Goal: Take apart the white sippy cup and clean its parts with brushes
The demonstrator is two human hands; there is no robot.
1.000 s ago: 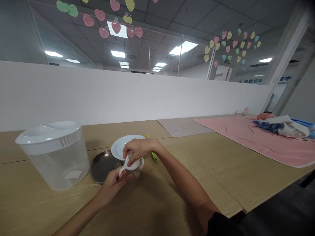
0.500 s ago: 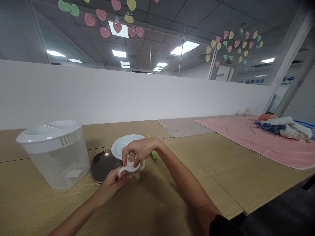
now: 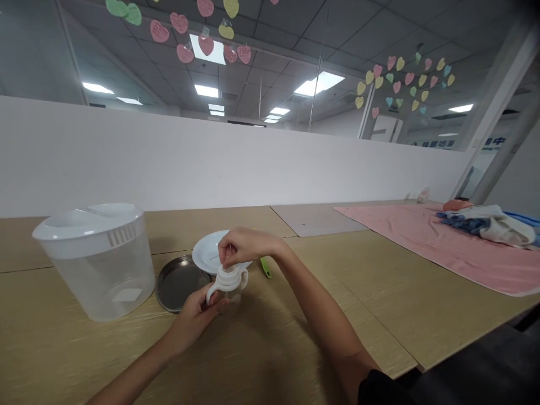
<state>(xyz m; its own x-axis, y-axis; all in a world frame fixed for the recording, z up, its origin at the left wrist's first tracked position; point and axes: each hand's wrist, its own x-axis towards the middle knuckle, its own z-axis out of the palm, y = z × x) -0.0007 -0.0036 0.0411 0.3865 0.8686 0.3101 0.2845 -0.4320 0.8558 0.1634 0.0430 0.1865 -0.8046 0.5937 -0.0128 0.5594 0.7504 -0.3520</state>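
A clear baby bottle [image 3: 229, 279] with a white collar and two white side handles is held above the table. My left hand [image 3: 197, 312] is closed around its near handle and side. From above, my right hand [image 3: 244, 247] reaches over the top with thumb and fingers pinched on the clear nipple, which they mostly hide. Behind the bottle is a white plate [image 3: 206, 253], partly covered by my right hand. A round, dark metal pan [image 3: 179, 284] lies to the left of the plate. Beside my right wrist, a green handle [image 3: 265, 268] sticks out.
A translucent bucket with a white lid [image 3: 99, 261] stands on the left of the wooden table [image 3: 337, 292]. At the right lies a pink cloth [image 3: 405, 242] with folded clothes [image 3: 485, 219] on it. A white partition [image 3: 211, 163] runs behind the table.
My right hand has risen from around the white collar to a pinch at the bottle's top. The left hand keeps its hold, and the bottle has tilted slightly.
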